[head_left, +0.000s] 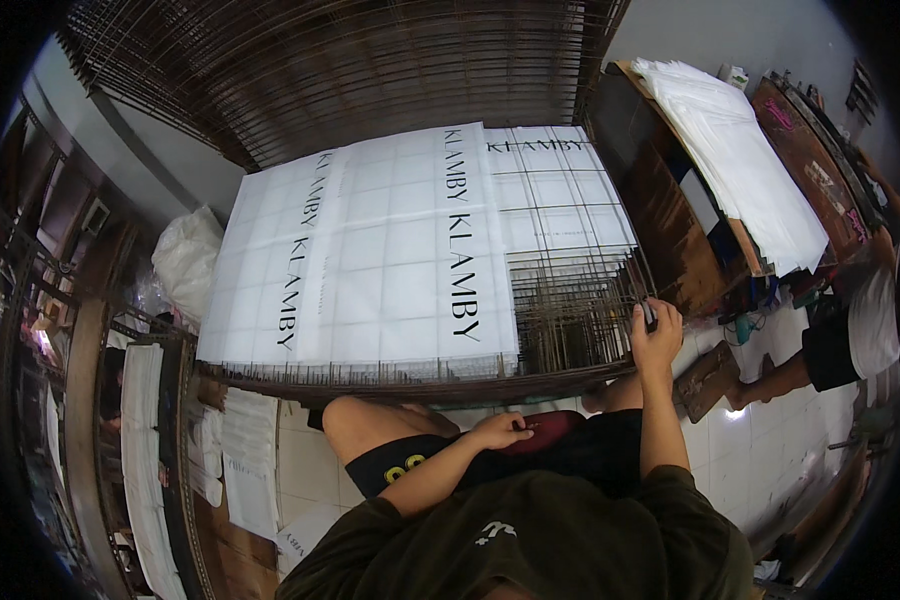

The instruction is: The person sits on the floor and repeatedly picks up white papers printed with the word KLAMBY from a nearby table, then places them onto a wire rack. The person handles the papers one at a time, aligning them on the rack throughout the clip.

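Observation:
A wire drying rack (pixel 574 300) stands in front of me, its mesh tiers stacked low. White printed sheets (pixel 390 250) with dark lettering lie across its left and middle part. Another white printed sheet (pixel 555 205) shows under the wires at the far right. At the rack's near right corner, my right hand (pixel 658 336) is closed around the metal edge; a small dark part shows between thumb and fingers. My left hand (pixel 502 431) rests on my lap, fingers curled in, with nothing seen in them, beside a dark red patch (pixel 542 432).
More mesh tiers (pixel 370 75) tilt up behind the sheets. A stack of white sheets (pixel 735 160) lies on a wooden stand at the right. Another person's leg (pixel 775 382) is nearby at the right. Plastic bags (pixel 188 262) and shelves holding white stacks (pixel 148 460) are at the left.

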`<state>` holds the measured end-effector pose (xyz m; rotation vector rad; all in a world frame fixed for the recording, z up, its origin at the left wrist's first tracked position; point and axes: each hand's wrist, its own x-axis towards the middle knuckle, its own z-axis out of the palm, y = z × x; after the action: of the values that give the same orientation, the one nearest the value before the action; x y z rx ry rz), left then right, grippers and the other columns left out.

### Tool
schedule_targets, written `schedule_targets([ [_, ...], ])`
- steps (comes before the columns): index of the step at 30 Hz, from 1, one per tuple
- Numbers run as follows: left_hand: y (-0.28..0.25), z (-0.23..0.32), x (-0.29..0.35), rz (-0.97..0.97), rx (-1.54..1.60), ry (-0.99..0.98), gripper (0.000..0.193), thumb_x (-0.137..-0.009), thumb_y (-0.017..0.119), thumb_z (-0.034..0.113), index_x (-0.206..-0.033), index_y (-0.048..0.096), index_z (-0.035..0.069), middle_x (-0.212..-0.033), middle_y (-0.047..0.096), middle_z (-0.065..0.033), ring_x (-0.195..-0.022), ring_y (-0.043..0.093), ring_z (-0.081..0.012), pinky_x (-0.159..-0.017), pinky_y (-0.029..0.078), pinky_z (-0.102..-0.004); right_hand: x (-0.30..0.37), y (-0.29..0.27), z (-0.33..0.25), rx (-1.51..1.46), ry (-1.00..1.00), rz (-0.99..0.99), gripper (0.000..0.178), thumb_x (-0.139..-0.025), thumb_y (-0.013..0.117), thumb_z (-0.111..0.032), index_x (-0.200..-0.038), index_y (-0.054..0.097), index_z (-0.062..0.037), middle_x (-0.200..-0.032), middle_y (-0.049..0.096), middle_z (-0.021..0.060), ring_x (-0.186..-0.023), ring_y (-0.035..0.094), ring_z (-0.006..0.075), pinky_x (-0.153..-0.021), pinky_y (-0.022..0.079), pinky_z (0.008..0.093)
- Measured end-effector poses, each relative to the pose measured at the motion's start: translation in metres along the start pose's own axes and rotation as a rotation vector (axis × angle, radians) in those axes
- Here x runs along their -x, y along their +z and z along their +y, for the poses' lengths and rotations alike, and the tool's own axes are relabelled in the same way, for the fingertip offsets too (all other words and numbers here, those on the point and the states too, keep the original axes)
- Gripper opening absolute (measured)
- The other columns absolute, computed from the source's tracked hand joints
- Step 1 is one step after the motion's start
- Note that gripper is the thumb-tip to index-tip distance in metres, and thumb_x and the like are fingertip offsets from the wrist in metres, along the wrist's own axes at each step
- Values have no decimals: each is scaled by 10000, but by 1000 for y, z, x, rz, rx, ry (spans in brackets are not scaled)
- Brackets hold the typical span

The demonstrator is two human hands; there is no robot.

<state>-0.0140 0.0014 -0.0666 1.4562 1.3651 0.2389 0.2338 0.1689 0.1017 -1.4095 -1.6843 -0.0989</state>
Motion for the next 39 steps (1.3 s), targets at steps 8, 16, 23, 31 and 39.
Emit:
schedule_targets([
  [8,-7,21,11,-59,52,-13,525,-803,629,540,-1044,579,76,-774,586,-77,-714,552,-169,-632,442,-313,-4,-33,-2,-1653,318,-194,643,-757,613,-620,-831,558,16,-749,546,97,-626,495,180,-602,412,297],
  [16,2,184,67,276,896,959,931,-782,360,775,-1178,525,-51,-1178,509,-197,-1153,487,-261,-956,380,-362,89,-59,-74,-1878,495,-1804,1033,-540,554,-854,-989,583,76,-830,641,159,-662,646,222,-588,531,313],
  [23,-24,198,43,572,704,840,904,-771,195,810,-656,527,-23,-802,611,-188,-710,601,-237,-630,487,-324,112,-36,-76,-1564,535,-1194,694,-758,486,-733,-818,513,-42,-627,487,19,-498,467,90,-421,356,200],
  [31,-29,204,40,240,648,862,870,-775,385,772,-1117,433,-26,-1171,522,-229,-1067,516,-275,-882,414,-380,41,-78,-66,-1246,-174,-717,183,-844,576,-203,-859,613,-24,-807,623,76,-661,607,148,-624,484,277],
  [39,-41,207,57,249,598,817,790,-822,552,592,-1280,396,-33,-1220,534,-187,-1147,514,-260,-954,382,-361,-177,-184,167,-1212,795,411,877,-822,417,-692,-1323,354,25,-1234,508,165,-1053,563,264,-843,431,419],
])
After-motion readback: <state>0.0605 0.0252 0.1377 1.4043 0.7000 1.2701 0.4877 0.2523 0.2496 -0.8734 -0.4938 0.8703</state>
